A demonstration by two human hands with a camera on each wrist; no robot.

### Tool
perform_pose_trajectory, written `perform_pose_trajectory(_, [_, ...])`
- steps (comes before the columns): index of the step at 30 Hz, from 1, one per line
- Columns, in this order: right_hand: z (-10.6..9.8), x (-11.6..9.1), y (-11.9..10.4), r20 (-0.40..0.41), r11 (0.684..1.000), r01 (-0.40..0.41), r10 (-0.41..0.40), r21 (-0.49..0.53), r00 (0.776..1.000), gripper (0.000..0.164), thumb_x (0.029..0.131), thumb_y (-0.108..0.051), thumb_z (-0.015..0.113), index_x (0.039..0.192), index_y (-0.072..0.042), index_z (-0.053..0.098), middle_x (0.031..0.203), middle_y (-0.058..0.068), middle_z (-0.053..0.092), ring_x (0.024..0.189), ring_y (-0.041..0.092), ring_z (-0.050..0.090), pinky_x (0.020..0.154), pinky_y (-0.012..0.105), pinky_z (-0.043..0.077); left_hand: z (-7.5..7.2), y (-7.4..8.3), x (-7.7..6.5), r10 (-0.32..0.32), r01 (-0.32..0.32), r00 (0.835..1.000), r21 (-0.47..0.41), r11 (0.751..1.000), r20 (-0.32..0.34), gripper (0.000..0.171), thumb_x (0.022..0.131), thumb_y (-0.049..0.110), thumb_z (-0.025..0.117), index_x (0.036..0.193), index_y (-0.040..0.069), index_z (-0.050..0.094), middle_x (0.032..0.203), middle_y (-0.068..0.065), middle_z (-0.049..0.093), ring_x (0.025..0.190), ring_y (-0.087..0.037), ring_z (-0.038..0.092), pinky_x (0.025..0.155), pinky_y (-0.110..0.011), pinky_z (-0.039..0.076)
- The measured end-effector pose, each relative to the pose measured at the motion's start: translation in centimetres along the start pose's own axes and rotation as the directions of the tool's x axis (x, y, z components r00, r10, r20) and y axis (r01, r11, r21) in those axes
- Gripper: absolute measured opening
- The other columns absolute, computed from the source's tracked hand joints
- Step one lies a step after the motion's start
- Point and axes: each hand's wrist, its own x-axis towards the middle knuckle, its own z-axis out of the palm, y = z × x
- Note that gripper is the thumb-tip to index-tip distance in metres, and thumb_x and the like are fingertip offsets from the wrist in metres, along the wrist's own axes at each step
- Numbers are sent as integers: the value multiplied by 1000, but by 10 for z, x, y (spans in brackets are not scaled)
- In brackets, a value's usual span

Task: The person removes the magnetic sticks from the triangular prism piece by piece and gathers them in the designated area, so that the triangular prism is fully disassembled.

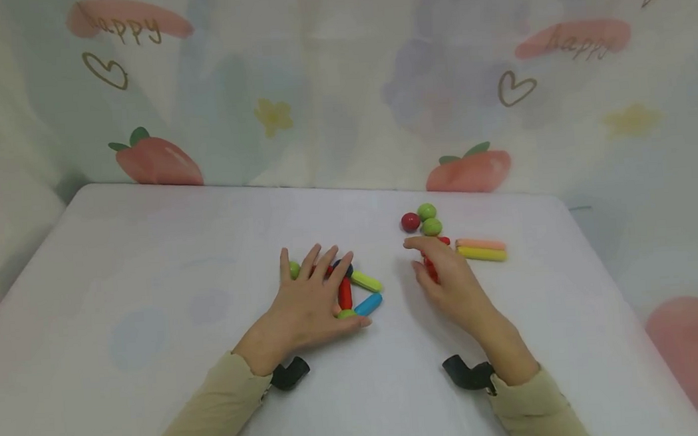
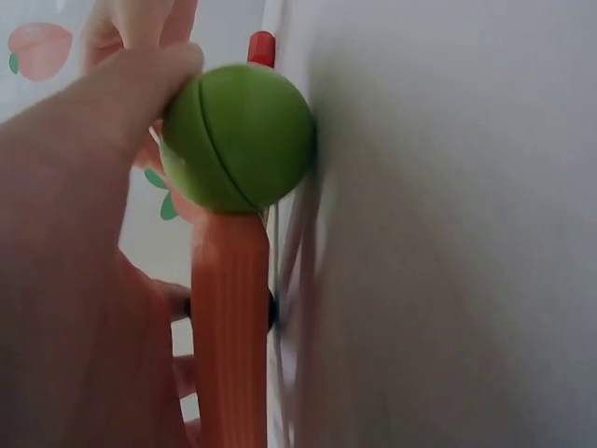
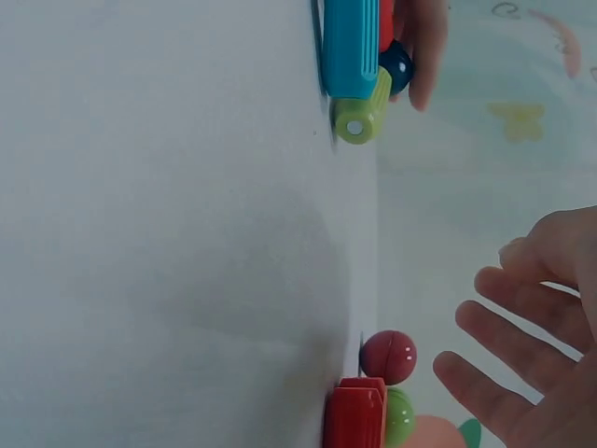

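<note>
My left hand [image 1: 306,307] lies with fingers spread over a group of joined balls and rods, hiding part of it. Its thumb is at a green ball [image 1: 347,314], from which an orange rod [image 2: 229,327] extends in the left wrist view. Between that ball and a dark blue ball [image 1: 343,269] runs a red rod [image 1: 345,293]. A blue rod [image 1: 369,304] and a yellow-green rod [image 1: 367,281] slant out toward each other on the right. My right hand [image 1: 452,285] hovers with loosely bent fingers and nothing in them, partly covering red rods [image 3: 356,415].
Beyond the right hand sit a dark red ball [image 1: 410,222] and two green balls [image 1: 431,227]. A peach rod [image 1: 480,244] and a yellow rod [image 1: 482,254] lie side by side to the right. A printed curtain [image 1: 342,112] stands behind the white table [image 1: 185,388].
</note>
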Motion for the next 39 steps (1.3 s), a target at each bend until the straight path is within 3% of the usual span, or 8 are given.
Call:
perform_pose_trajectory(8, [8,0,-14,108,999,52,-51,-3,993,38,91,-4,68,129,-5,60,128,8,64,122,25,60,98,44,54,3,-6,-2,22,-22,1000,-16,1000,5,106,78,90,36,161,29,11,166,-3,19,152,-31,21,115,-71,-3])
perform_pose_trajectory(17, [20,-4,-31,256,989,145,-145,16,956,34,90,-7,70,124,-8,64,125,5,66,119,21,62,98,38,54,2,-5,-3,12,-12,1000,-1,1000,26,103,81,89,35,161,28,10,166,-4,20,152,-32,20,115,-72,-3])
perform_pose_trajectory(26, [27,-8,-36,234,969,245,-244,23,941,23,87,0,72,108,-8,71,113,3,69,110,18,59,95,35,55,3,-3,-2,28,-28,999,11,1000,18,104,81,89,35,161,27,10,166,-5,21,152,-32,21,115,-72,1])
perform_pose_trajectory(32, [33,-8,-38,299,971,240,-235,22,925,20,89,-3,71,107,-11,71,105,-2,70,107,16,58,93,34,55,3,-4,-4,29,-29,999,17,999,27,104,81,89,34,161,27,10,166,-6,21,151,-33,22,114,-74,2])
perform_pose_trajectory(39, [34,-7,-38,329,977,214,-201,-4,923,22,87,-8,75,108,-14,72,108,-4,70,109,15,56,95,33,55,2,-3,-2,28,-29,999,28,999,23,104,81,90,31,161,28,8,166,-4,20,152,-31,21,114,-73,1])
